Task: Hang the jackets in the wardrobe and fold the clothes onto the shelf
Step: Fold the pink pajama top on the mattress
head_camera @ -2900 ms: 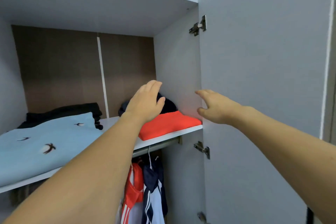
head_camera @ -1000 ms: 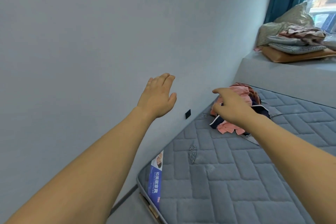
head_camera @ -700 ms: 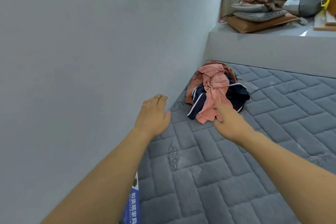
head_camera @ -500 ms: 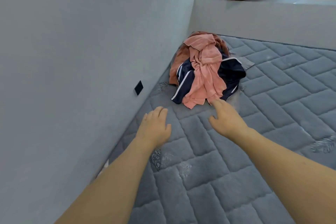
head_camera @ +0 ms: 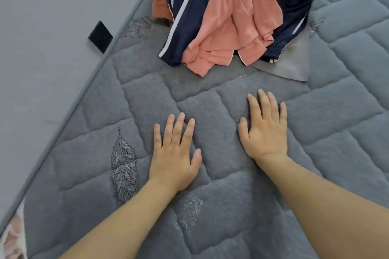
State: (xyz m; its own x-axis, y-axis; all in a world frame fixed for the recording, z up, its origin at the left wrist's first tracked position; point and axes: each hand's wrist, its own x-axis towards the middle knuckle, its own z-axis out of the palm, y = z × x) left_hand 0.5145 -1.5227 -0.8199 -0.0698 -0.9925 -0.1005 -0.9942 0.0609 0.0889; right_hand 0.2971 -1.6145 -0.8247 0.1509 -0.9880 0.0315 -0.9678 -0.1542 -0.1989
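Note:
A heap of clothes lies at the top of the view on the grey quilted mattress (head_camera: pixel 210 227): a salmon-pink garment (head_camera: pixel 235 19) draped over a navy jacket with white stripes (head_camera: pixel 185 6), and an orange-brown piece (head_camera: pixel 160 0) at the heap's left edge. My left hand (head_camera: pixel 174 155) and my right hand (head_camera: pixel 264 130) are both flat, palms down, fingers straight, over the mattress in front of the heap. Neither touches the clothes and neither holds anything.
A grey wall (head_camera: pixel 52 48) runs along the mattress's left side, with a small black square (head_camera: pixel 100 37) on it near the mattress edge. A grey flap of fabric (head_camera: pixel 294 63) pokes out under the heap's right side.
The view swung from the wardrobe shelf to the mattress and tilted down. The heap moved up in the frame, and both hands came down flat close to the mattress.

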